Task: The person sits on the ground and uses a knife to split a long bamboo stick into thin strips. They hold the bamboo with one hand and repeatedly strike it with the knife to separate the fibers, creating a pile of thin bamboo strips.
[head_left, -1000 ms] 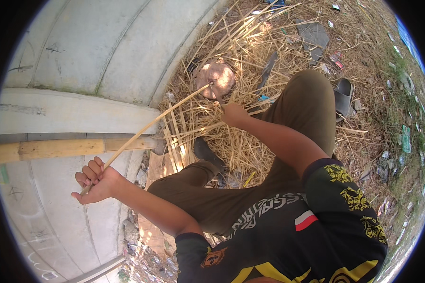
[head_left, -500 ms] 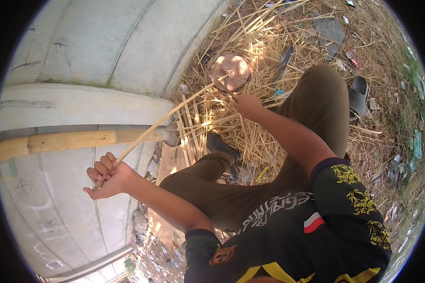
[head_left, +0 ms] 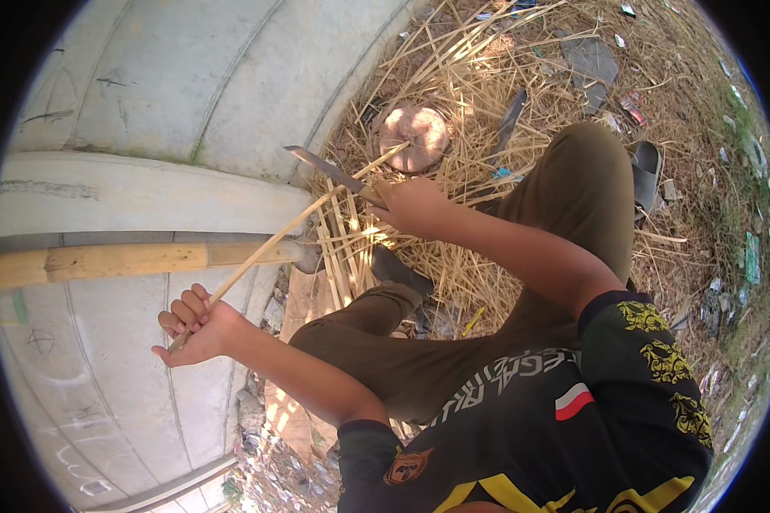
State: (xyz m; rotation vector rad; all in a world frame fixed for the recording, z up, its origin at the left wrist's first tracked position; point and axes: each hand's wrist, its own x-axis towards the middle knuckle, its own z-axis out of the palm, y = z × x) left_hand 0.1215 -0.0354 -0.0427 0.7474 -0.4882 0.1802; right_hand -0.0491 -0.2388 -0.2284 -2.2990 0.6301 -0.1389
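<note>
My left hand [head_left: 198,327] is closed around the lower end of a long, thin bamboo strip [head_left: 269,241]. The strip slants up and right, its far end reaching the top of a round wooden block [head_left: 413,138]. In my right hand [head_left: 409,205] is the handle of a knife with a long dark blade [head_left: 325,166]. The blade points up and left and crosses the strip below the block; whether it touches the strip I cannot tell.
Loose bamboo strips [head_left: 453,248] and shavings cover the ground around the block. A pale panelled wall [head_left: 257,94] with a bamboo pole [head_left: 128,262] stands on the left. Another dark blade-like piece [head_left: 510,124] lies right of the block. My bent knees flank the strips; a sandal [head_left: 646,175] shows at right.
My right hand has moved left and down toward me, and the knife blade has come away from the block to lie across the strip. My left hand has barely moved.
</note>
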